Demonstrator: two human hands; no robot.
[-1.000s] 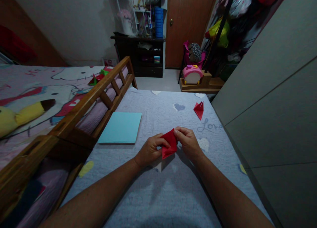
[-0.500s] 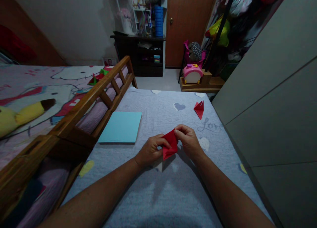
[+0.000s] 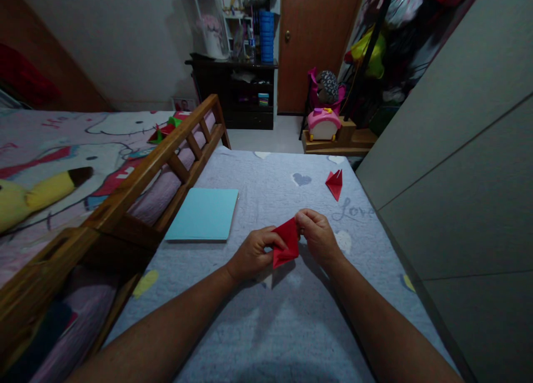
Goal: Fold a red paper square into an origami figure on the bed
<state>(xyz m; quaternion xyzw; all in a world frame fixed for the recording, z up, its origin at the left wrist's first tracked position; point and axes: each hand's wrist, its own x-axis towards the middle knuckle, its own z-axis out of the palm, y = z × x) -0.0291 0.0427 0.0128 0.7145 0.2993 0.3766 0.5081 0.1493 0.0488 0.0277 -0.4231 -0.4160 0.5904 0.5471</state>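
A folded red paper piece (image 3: 286, 242) is held just above the grey bedsheet (image 3: 266, 316) in the middle of the view. My left hand (image 3: 252, 253) pinches its lower left edge with closed fingers. My right hand (image 3: 318, 236) pinches its upper right corner, fingers curled shut. A second folded red paper piece (image 3: 335, 184) lies on the sheet beyond my right hand, apart from both hands. A stack of light blue paper sheets (image 3: 204, 213) lies flat to the left of my hands.
A wooden bed rail (image 3: 166, 155) runs along the left, with a cartoon-print bed beyond it. A grey cabinet wall (image 3: 458, 166) borders the right side. Further back stand a dark shelf unit (image 3: 239, 91), a brown door (image 3: 316, 44) and a pink toy (image 3: 323, 125).
My right hand's fingers have shifted slightly up along the red paper's top corner. The paper stays between both hands in nearly the same spot.
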